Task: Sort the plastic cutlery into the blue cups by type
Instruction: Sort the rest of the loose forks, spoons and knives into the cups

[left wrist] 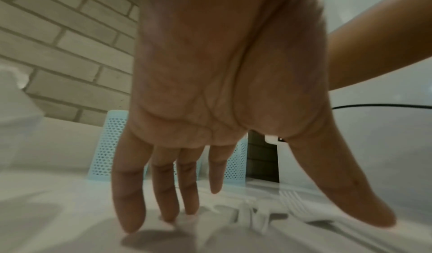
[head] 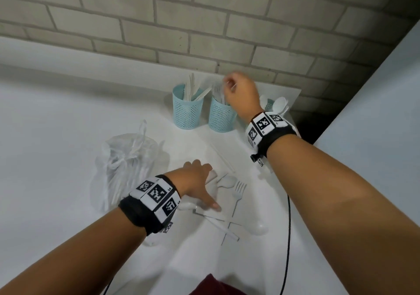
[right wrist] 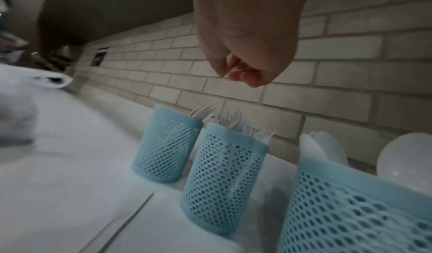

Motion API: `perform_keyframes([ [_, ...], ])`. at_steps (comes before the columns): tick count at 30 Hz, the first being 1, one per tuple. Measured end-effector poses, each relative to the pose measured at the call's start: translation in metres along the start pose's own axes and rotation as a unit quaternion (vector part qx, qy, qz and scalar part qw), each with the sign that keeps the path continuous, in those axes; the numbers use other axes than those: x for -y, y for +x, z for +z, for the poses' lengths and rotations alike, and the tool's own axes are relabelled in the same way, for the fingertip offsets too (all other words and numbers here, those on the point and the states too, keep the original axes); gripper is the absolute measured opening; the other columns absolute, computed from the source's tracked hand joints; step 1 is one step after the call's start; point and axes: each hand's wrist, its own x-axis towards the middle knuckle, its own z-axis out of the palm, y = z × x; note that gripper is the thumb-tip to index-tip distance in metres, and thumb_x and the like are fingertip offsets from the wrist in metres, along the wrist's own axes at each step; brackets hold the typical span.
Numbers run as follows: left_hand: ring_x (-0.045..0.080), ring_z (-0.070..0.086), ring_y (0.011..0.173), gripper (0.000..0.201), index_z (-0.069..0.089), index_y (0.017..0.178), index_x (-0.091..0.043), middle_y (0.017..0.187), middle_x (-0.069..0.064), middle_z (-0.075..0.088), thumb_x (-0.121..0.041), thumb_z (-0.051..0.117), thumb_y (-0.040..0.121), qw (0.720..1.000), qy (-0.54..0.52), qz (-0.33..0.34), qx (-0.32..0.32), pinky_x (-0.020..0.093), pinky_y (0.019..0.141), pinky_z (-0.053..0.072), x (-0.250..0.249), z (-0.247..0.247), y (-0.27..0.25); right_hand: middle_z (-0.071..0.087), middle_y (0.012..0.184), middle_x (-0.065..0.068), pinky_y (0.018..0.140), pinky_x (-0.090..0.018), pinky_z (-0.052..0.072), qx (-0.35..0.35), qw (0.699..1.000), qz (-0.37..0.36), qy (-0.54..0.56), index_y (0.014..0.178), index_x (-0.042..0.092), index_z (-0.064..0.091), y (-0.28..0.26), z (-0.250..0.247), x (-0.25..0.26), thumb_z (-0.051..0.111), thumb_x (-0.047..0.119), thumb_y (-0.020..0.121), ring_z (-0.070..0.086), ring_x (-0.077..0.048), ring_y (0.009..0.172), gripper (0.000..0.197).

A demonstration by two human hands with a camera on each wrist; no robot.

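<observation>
Three blue mesh cups stand in a row by the brick wall. The left cup [head: 187, 112] holds knives, the middle cup [head: 221, 118] [right wrist: 222, 179] forks, and the right cup [head: 269, 104] [right wrist: 350, 210] spoons. My right hand [head: 229, 83] [right wrist: 238, 74] hovers just above the middle cup with its fingers curled together; nothing hangs below it. My left hand [head: 204, 190] [left wrist: 257, 201] is spread flat, fingers straight, its tips down on the loose white cutlery on the table. A spoon [head: 227, 182] and a fork [head: 239, 192] lie beside it. Crossed knives [head: 218, 223] and another spoon [head: 259, 227] lie nearer me.
A crumpled clear plastic bag [head: 127, 165] sits left of the left hand. A thin white straw [head: 222, 158] lies between the cups and the cutlery pile. A black cable [head: 288, 226] runs along the table's right side, by a white panel [head: 375, 90].
</observation>
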Motion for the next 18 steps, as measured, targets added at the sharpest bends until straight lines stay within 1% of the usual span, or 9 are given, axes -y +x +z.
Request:
perform_keyframes([
  [2, 0.025, 0.028, 0.131, 0.101, 0.023, 0.144, -0.017, 0.137, 0.006, 0.031, -0.055, 0.076, 0.066, 1.000, 0.029, -0.001, -0.002, 0.043, 0.104, 0.038, 0.000, 0.003, -0.002, 0.063, 0.086, -0.001, 0.075, -0.033, 0.049, 0.185, 0.982, -0.008, -0.033, 0.092, 0.008, 0.066, -0.019, 0.001, 0.004, 0.060, 0.014, 0.086, 0.057, -0.016, 0.078, 0.011],
  [4, 0.027, 0.028, 0.130, 0.100, 0.026, 0.142, -0.016, 0.136, 0.008, 0.031, -0.054, 0.077, 0.065, 0.999, 0.038, -0.006, -0.004, 0.043, 0.103, 0.039, 0.001, 0.005, -0.005, 0.059, 0.090, 0.000, 0.075, -0.029, 0.044, 0.374, 0.919, 0.021, -0.123, 0.100, 0.005, 0.065, -0.039, 0.009, 0.002, 0.066, 0.025, 0.085, 0.055, -0.016, 0.081, 0.025],
  [5, 0.027, 0.028, 0.130, 0.100, 0.026, 0.142, -0.016, 0.136, 0.008, 0.031, -0.055, 0.077, 0.065, 0.999, 0.037, -0.009, -0.002, 0.043, 0.103, 0.038, 0.002, 0.006, -0.006, 0.060, 0.093, -0.003, 0.075, -0.029, 0.044, 0.416, 0.894, 0.036, -0.163, 0.102, 0.003, 0.063, -0.049, 0.014, -0.002, 0.067, 0.031, 0.084, 0.056, -0.019, 0.084, 0.034],
  [7, 0.027, 0.028, 0.131, 0.103, 0.025, 0.142, -0.017, 0.137, 0.008, 0.031, -0.058, 0.076, 0.063, 0.999, 0.035, -0.013, 0.001, 0.044, 0.103, 0.038, 0.003, 0.008, -0.010, 0.062, 0.088, -0.011, 0.072, -0.032, 0.045, 0.426, 0.882, 0.063, -0.192, 0.090, -0.001, 0.063, -0.065, 0.027, -0.013, 0.069, 0.036, 0.081, 0.058, -0.026, 0.080, 0.039],
  [9, 0.027, 0.027, 0.131, 0.106, 0.023, 0.143, -0.018, 0.137, 0.008, 0.030, -0.061, 0.075, 0.062, 0.999, 0.035, -0.012, 0.001, 0.045, 0.104, 0.038, 0.003, 0.011, -0.013, 0.059, 0.077, -0.010, 0.067, -0.031, 0.045, 0.405, 0.888, 0.087, -0.199, 0.074, 0.002, 0.058, -0.076, 0.035, -0.019, 0.071, 0.033, 0.080, 0.055, -0.025, 0.071, 0.034],
  [12, 0.026, 0.027, 0.131, 0.113, 0.018, 0.145, -0.018, 0.139, 0.007, 0.029, -0.069, 0.072, 0.059, 0.999, 0.039, -0.004, -0.012, 0.046, 0.105, 0.037, -0.001, 0.020, -0.019, 0.066, 0.101, -0.012, 0.085, -0.033, 0.052, 0.394, 0.888, 0.110, -0.212, 0.098, -0.002, 0.065, -0.082, 0.036, -0.022, 0.069, 0.024, 0.083, 0.062, -0.026, 0.096, 0.031],
  [13, 0.026, 0.026, 0.131, 0.116, 0.016, 0.146, -0.019, 0.139, 0.006, 0.028, -0.073, 0.069, 0.058, 0.999, 0.045, 0.001, -0.018, 0.046, 0.105, 0.036, -0.004, 0.024, -0.020, 0.067, 0.102, -0.013, 0.084, -0.033, 0.053, 0.390, 0.889, 0.118, -0.210, 0.098, -0.003, 0.066, -0.082, 0.035, -0.023, 0.070, 0.021, 0.081, 0.063, -0.027, 0.097, 0.029],
  [16, 0.026, 0.022, 0.133, 0.123, 0.006, 0.148, -0.022, 0.142, 0.002, 0.023, -0.082, 0.061, 0.056, 0.998, 0.062, 0.018, -0.019, 0.048, 0.106, 0.031, -0.015, 0.036, -0.024, 0.068, 0.087, -0.013, 0.066, -0.029, 0.051, 0.380, 0.891, 0.149, -0.199, 0.079, 0.001, 0.064, -0.086, 0.031, -0.027, 0.071, 0.012, 0.071, 0.065, -0.027, 0.083, 0.015],
  [18, 0.026, 0.016, 0.137, 0.129, -0.003, 0.149, -0.020, 0.146, 0.000, 0.016, -0.084, 0.058, 0.055, 0.997, 0.070, 0.013, -0.011, 0.051, 0.108, 0.028, -0.022, 0.042, -0.025, 0.068, 0.086, -0.012, 0.065, -0.028, 0.049, 0.380, 0.888, 0.159, -0.202, 0.078, 0.005, 0.064, -0.090, 0.028, -0.031, 0.070, 0.015, 0.070, 0.066, -0.027, 0.082, 0.014],
])
